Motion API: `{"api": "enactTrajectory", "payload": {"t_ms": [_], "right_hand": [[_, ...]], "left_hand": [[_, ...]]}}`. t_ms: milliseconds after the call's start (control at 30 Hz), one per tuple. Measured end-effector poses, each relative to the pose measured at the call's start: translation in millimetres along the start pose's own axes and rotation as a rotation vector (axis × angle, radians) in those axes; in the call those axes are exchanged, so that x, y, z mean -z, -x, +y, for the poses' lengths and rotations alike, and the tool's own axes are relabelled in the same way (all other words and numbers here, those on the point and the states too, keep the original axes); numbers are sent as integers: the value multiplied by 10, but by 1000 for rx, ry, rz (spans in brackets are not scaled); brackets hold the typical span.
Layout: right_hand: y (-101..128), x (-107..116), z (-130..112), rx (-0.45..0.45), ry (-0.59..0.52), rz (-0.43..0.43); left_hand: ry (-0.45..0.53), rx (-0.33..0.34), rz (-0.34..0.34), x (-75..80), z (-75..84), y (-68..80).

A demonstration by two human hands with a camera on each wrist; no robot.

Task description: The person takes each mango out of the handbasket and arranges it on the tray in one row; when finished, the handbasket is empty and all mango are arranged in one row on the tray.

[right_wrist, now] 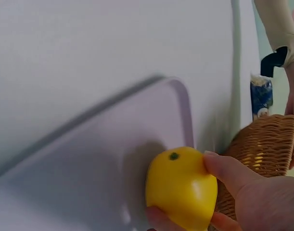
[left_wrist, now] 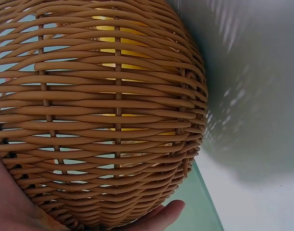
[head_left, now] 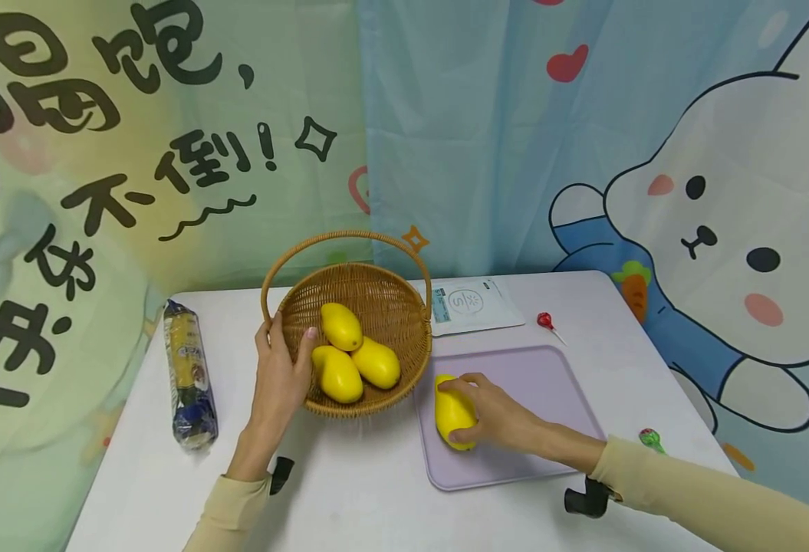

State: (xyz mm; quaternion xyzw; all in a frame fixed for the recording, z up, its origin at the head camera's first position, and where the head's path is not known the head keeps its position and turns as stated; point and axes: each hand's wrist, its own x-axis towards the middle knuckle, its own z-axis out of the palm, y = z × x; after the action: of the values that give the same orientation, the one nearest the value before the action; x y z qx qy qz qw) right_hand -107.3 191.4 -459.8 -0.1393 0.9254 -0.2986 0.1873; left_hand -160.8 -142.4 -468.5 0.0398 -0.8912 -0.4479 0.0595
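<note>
A wicker basket with a hoop handle stands on the white table and holds three yellow mangoes. My left hand grips its left rim, thumb over the edge; the left wrist view is filled by the basket wall with my fingers beneath it. My right hand curls round a fourth yellow mango lying on the left part of a lilac tray. In the right wrist view my fingers wrap that mango on the tray.
A wrapped packet of biscuits lies at the table's left. A white sachet and a red lollipop lie behind the tray, a green lollipop at its right. Cartoon curtains hang behind the table.
</note>
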Motion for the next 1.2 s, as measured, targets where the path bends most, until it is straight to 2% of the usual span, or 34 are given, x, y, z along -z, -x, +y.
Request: {"api": "enactTrajectory", "payload": {"t_ms": [300,533,833,1000,1200], "right_hand": [[1,-15,22,15,28,-14],[22,16,-15,-16,56,-34],[38,213,-161,-18,124,-18],[35,437,-396,50,144,21],[-139,753,-750,212,145,57]], "left_hand": [[8,-6,9,4,3,5],[14,-4,5,3,11,-2],[11,-7,-2,2,8,3],[9,-16,-3,-3,0,8],[9,-18,-2,-1,4,2]]}}
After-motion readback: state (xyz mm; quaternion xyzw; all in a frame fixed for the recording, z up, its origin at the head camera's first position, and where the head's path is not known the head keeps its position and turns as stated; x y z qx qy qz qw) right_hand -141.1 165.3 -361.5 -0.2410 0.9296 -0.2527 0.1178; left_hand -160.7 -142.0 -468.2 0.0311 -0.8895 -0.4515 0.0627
